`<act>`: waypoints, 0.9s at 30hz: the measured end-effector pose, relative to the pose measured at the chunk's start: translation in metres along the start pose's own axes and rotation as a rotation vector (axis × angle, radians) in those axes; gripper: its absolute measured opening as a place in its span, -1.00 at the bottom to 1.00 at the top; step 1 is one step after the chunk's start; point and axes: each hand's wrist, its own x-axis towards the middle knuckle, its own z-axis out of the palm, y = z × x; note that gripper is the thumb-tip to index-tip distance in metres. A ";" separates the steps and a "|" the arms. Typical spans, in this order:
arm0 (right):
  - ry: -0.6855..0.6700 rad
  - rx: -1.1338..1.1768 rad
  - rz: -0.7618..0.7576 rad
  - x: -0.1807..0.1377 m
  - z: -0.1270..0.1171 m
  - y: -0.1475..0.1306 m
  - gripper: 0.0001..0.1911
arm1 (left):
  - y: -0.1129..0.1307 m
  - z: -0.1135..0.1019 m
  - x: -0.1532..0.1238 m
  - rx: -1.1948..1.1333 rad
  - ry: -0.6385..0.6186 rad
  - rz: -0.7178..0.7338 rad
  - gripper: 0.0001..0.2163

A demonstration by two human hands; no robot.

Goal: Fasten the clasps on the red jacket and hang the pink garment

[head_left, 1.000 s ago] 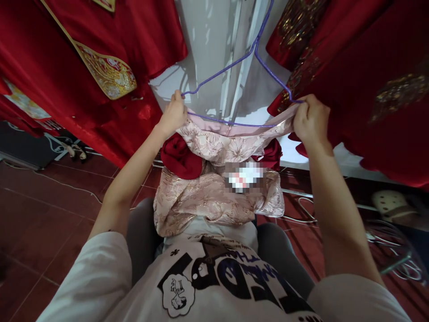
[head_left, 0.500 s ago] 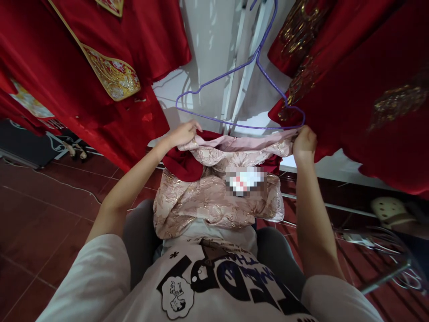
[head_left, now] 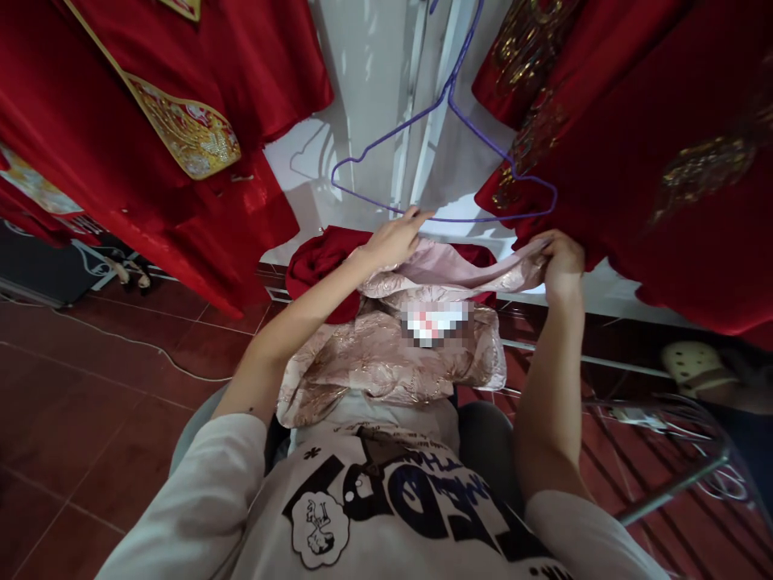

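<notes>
A pink brocade garment (head_left: 386, 354) with dark red sleeves (head_left: 320, 258) hangs down over my lap. My left hand (head_left: 395, 239) lies on its upper edge near the middle, fingers stretched toward the bottom bar of a purple wire hanger (head_left: 444, 153) that hangs just above. My right hand (head_left: 561, 258) is closed on the garment's right corner, below the hanger's right end. A blurred patch covers a label on the cloth.
Red embroidered garments hang to the left (head_left: 150, 105) and right (head_left: 634, 137). A white rack upright (head_left: 416, 97) stands behind the hanger. Red tiled floor (head_left: 90, 379) with a white cable lies at left; a metal frame (head_left: 682, 475) stands at lower right.
Both hands came down off the hanger with the pink cloth. My left hand slid right along the upper edge. The hanger now hangs free above the garment.
</notes>
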 end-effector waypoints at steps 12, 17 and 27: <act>-0.131 0.099 -0.149 -0.008 -0.030 -0.001 -0.73 | 0.023 -0.010 -0.089 -0.235 0.492 -0.093 -0.56; -0.069 0.110 -0.288 -0.013 -0.024 -0.015 -0.61 | 0.011 -0.012 -0.085 -0.162 0.460 -0.121 -0.64; 0.057 0.107 -0.466 -0.008 -0.009 -0.024 -0.56 | 0.027 0.009 -0.073 -0.184 0.489 -0.151 -0.62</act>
